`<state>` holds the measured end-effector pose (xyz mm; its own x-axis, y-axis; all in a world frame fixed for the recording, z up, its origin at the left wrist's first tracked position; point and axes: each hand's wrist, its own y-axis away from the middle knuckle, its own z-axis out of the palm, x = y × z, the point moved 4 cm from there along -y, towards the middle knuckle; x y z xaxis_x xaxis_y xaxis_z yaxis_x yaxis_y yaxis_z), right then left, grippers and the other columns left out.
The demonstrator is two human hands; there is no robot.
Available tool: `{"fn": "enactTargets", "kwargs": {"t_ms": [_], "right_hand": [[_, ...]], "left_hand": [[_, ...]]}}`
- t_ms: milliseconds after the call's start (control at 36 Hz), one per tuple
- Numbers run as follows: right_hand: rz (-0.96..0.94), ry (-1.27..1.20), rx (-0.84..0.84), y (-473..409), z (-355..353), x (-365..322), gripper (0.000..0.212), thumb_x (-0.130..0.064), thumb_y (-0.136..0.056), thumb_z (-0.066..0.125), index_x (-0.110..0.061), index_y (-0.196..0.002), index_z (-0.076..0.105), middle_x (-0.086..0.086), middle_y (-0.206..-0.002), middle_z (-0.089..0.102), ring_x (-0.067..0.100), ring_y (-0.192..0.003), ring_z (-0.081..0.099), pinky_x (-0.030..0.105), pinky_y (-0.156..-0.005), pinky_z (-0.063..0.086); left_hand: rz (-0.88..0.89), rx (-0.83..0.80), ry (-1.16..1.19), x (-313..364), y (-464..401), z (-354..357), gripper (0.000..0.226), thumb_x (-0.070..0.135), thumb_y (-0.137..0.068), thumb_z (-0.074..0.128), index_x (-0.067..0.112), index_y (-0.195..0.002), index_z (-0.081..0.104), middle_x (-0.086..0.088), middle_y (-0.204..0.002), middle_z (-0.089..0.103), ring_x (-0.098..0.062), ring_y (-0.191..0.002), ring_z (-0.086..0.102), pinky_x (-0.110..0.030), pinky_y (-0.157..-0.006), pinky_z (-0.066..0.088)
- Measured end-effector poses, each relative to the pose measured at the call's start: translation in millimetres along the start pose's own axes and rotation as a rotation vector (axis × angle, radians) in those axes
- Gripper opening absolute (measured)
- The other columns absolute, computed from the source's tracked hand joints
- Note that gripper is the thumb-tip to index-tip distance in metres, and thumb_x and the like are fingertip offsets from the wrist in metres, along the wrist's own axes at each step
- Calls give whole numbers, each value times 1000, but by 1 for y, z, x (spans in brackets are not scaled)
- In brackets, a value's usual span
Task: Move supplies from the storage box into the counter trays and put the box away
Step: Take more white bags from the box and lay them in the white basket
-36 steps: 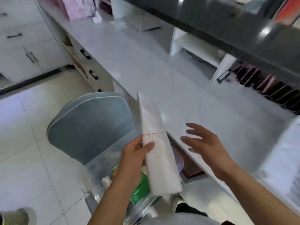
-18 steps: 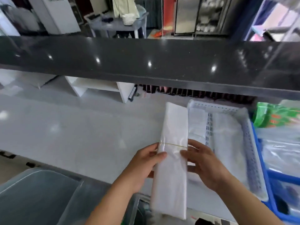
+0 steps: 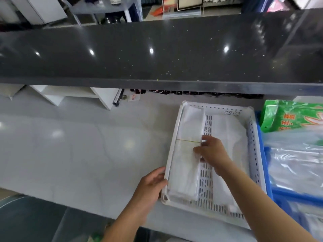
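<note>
Now the bundle point(image 3: 186, 159) lies lengthwise in the tray point(image 3: 251, 135) — right hand point(image 3: 212, 152) pinching it.

1. Right of the white tray point(image 3: 252, 137), the blue tray point(image 3: 262, 154) and green packet point(image 3: 293, 117) run off the edge.
2. Dark items point(image 3: 192, 93) behind the tray are too blurred to identify.
3. The right hand point(image 3: 212, 152) covers part of the tray's slotted floor.

A long dark shelf point(image 3: 157, 55) with small light spots runs above the grey counter point(image 3: 70, 145). A white open cabinet point(image 3: 73, 95) stands under it.
</note>
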<state>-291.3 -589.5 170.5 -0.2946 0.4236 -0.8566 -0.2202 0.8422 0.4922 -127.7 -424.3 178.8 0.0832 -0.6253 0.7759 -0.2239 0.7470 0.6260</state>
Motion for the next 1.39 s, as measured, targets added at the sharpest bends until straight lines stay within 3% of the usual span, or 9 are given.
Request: {"fn": "enactTargets", "kwargs": {"t_ms": [111, 250, 389, 472, 583, 750, 944, 1083, 1389], "right_hand": [[-77, 230, 26, -5, 3, 6, 20, -11, -79, 66, -28, -90, 69, 2, -67, 72, 29, -62, 70, 43, -61, 60], [-25, 124, -37, -9, 0, 18, 31, -2, -81, 65, -25, -101, 70, 2, -72, 73, 30, -68, 72, 48, -66, 63], [-122, 387, 65, -2, 7, 14, 26, -20, -83, 69, -25, -108, 62, -4, -91, 69, 20, -68, 68, 39, -65, 60], [-187, 578, 153, 9, 7, 8, 55, -26, -84, 68, -23, -135, 48, 0, -113, 63, 20, -84, 63, 30, -67, 49], [-233, 650, 142, 39, 4, 8, 77, -24, -83, 72, -23, -148, 32, 8, -140, 48, 28, -108, 61, 40, -88, 55], [-264, 564, 135, 122, 2, 32, 69, -38, -86, 68, -26, -147, 38, 1, -147, 47, 22, -127, 52, 39, -101, 47], [-409, 806, 189, 197, 32, 49, 64, -53, -91, 55, -28, -147, 38, 1, -157, 37, 23, -145, 29, 48, -118, 26], [-597, 964, 14, 242, 99, 64, 61, -58, -91, 49, -34, -147, 39, -2, -159, 31, 21, -149, 21, 46, -120, 20], [-724, 1398, -672, 254, 271, 144, 64, -54, -91, 50, -34, -150, 33, -2, -159, 31, 18, -147, 24, 38, -119, 19]], "left_hand": [[-26, 33, 32, -5, 0, -1, 42, 1, -96, 49, 30, -115, 72, 0, -105, 77, -18, -95, 73, -23, -69, 57], [-9, 93, 23, -14, 1, -2, 38, 8, -99, 50, 34, -116, 71, 7, -113, 75, -12, -105, 70, -31, -89, 53], [26, 131, -16, -20, 3, -2, 35, 14, -101, 51, 39, -118, 70, 13, -115, 73, -8, -107, 68, -32, -95, 51], [97, 154, -94, -22, 6, -1, 33, 21, -101, 51, 47, -115, 66, 28, -110, 70, 6, -103, 65, -19, -92, 52], [188, 142, -219, -25, 18, -1, 37, 21, -101, 51, 56, -109, 58, 43, -103, 64, 19, -100, 58, 2, -76, 45], [270, 143, -239, -37, 50, -21, 33, 24, -100, 55, 45, -124, 56, 16, -129, 61, 0, -120, 55, -17, -98, 39], [354, 124, -546, -72, 105, -56, 61, 47, -95, 56, 40, -150, 32, 14, -156, 32, -8, -145, 26, -35, -119, 26], [295, 224, -716, -127, 142, -94, 70, 61, -92, 49, 45, -153, 19, 10, -164, 12, -17, -152, 4, -44, -123, 10], [-91, 508, -436, -309, 209, -175, 73, 56, -88, 59, 27, -150, 35, -3, -153, 39, -23, -139, 34, -32, -111, 30]]}}
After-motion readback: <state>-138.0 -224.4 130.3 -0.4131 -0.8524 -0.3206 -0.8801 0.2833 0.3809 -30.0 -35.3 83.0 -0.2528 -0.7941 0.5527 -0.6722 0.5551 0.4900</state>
